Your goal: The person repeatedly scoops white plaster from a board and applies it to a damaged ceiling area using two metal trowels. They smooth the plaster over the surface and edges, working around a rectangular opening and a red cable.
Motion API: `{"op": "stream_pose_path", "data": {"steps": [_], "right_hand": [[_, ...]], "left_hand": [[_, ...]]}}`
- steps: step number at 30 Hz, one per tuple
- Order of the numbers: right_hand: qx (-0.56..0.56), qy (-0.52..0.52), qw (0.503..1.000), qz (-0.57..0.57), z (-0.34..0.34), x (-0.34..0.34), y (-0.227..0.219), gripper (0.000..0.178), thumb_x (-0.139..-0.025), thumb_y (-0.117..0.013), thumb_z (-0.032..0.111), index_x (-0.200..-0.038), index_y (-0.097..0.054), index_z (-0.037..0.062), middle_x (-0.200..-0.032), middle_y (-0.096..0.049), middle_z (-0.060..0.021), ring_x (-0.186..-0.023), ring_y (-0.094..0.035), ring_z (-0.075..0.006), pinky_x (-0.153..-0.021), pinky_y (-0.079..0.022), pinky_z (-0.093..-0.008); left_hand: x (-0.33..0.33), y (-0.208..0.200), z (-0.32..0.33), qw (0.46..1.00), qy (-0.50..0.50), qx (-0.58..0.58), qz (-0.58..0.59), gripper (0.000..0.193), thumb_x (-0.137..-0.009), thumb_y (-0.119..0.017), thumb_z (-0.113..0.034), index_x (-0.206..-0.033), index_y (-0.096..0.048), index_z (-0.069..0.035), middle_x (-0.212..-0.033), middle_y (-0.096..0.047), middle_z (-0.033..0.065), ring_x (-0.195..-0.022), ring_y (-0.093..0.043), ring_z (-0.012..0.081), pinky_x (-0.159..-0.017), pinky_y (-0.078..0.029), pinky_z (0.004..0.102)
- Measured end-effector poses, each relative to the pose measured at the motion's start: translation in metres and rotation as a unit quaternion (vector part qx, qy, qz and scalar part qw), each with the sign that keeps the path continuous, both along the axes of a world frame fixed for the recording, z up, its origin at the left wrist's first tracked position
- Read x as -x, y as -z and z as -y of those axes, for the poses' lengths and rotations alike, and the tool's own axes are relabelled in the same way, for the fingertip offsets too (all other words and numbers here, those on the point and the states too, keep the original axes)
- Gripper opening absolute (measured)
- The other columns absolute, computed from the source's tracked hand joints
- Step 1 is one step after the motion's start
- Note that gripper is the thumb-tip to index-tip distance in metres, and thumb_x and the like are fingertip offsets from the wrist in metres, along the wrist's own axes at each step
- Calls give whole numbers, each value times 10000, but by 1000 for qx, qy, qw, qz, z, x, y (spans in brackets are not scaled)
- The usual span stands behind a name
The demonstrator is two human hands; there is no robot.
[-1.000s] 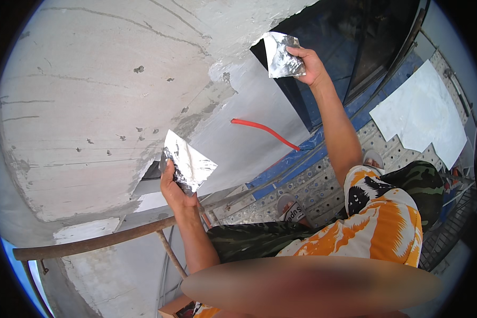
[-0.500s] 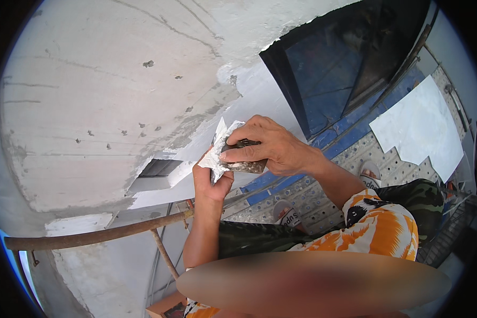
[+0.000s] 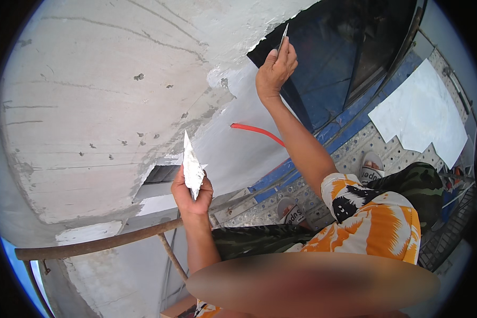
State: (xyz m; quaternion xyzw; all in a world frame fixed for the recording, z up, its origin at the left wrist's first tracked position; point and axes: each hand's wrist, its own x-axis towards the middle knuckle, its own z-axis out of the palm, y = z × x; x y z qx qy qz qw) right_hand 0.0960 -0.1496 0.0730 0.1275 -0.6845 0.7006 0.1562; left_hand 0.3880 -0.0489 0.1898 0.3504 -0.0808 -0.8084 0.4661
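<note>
My left hand (image 3: 192, 192) is closed around a flat putty blade (image 3: 186, 142), seen nearly edge-on with its tip pointing up. A lump of white putty (image 3: 194, 172) covers it. My right hand (image 3: 277, 68) is raised beside the dark window opening, at the edge of the wall (image 3: 116, 63). Its fingers grip a thin scraper (image 3: 285, 33), also nearly edge-on. Whether the scraper touches the wall edge I cannot tell. The wall is grey-white, with pits, long cracks and smoother white patches around the opening.
A red tube (image 3: 254, 128) sticks out from the wall, passing behind my right forearm. A rusty scaffold rail (image 3: 98, 245) runs at the lower left. Below me is a perforated metal platform (image 3: 323, 204). A white sheet (image 3: 421, 114) lies at the right, near the dark window (image 3: 323, 69).
My hands have parted: the right one has gone up to the wall edge by the window with the scraper, the left one slightly left and down with the putty. The red tube shows now.
</note>
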Motion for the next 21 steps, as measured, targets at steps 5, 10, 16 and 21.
{"op": "stream_pose_path", "data": {"steps": [5,10,16,21], "right_hand": [[16,-23,997,-78,43,-42,-22,700,-790,-724,54,-1426,-434,28,-1340,-405,-183,-1097,-409,-347,-934,-341,-473],[34,-115,981,-153,39,-106,-30,702,-801,-733,93,-1444,-452,55,-1327,-420,-166,-1057,-400,-328,-945,-339,-469],[100,-366,913,-152,-27,-131,-35,518,-859,-655,49,-1367,-561,91,-1205,-548,-102,-988,-508,-272,-898,-421,-403],[229,-576,760,-197,-111,-109,-27,394,-916,-578,12,-1295,-630,104,-1153,-610,-101,-968,-561,-245,-854,-467,-338]], "left_hand": [[4,-9,-7,998,-11,24,60,202,-962,-469,-118,-1064,-586,12,-816,-617,50,-667,-573,101,-535,-519,206],[3,-12,-10,998,-5,26,50,181,-965,-488,-122,-1012,-607,7,-796,-630,53,-660,-591,107,-543,-527,207],[0,-10,-5,986,-80,59,132,158,-963,-520,-115,-968,-626,3,-792,-657,68,-665,-626,124,-573,-555,218],[-7,8,12,979,-132,33,151,195,-972,-539,-124,-1082,-623,13,-926,-709,86,-738,-703,166,-593,-597,253]]}}
